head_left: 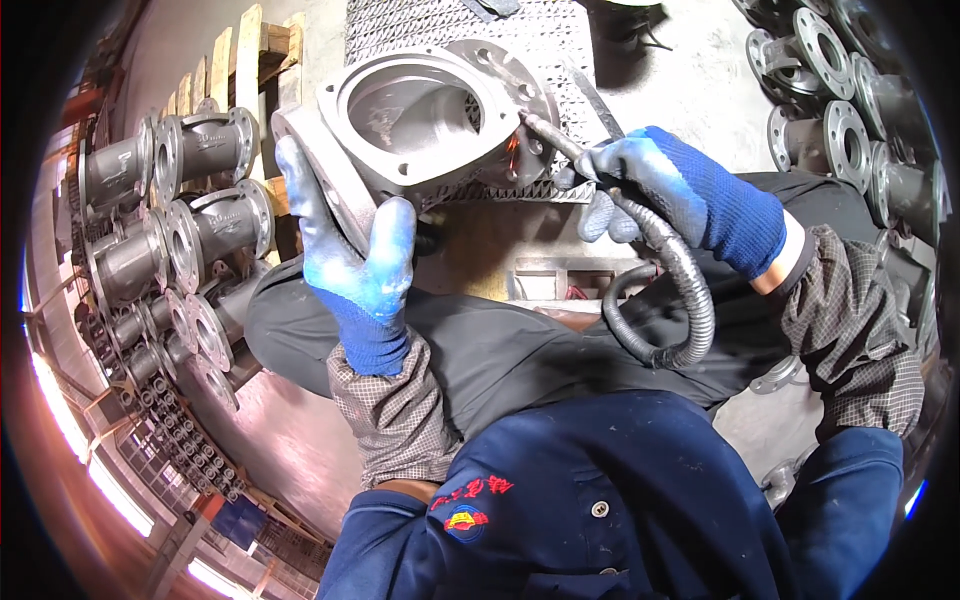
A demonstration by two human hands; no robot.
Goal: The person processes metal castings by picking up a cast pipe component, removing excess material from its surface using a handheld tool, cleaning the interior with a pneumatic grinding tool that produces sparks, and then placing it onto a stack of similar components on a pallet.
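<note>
Grey casting [440, 170] between the fingers of both gloved hands

The left hand [350, 260] lays spread, unclenched fingers along its side flange [325, 165]; the right hand [650, 185] grasps a slim tool [550, 132], orange sparks [513, 150] near its tip. A firm brace and light, even strokes should serve best. A ribbed hose [695, 300] loops below the right fingers; the casting is matte, round-mouthed, bolt-holed. Beyond the fingertips lies a textured metal table [410, 25]; farther left, flanged castings [205, 150].

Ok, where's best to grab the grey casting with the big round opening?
I'd grip the casting by its left flange, from the left: the flange's projecting rim gives an edge to clasp, away from the rod-like tool and orange glow on the right.
</note>
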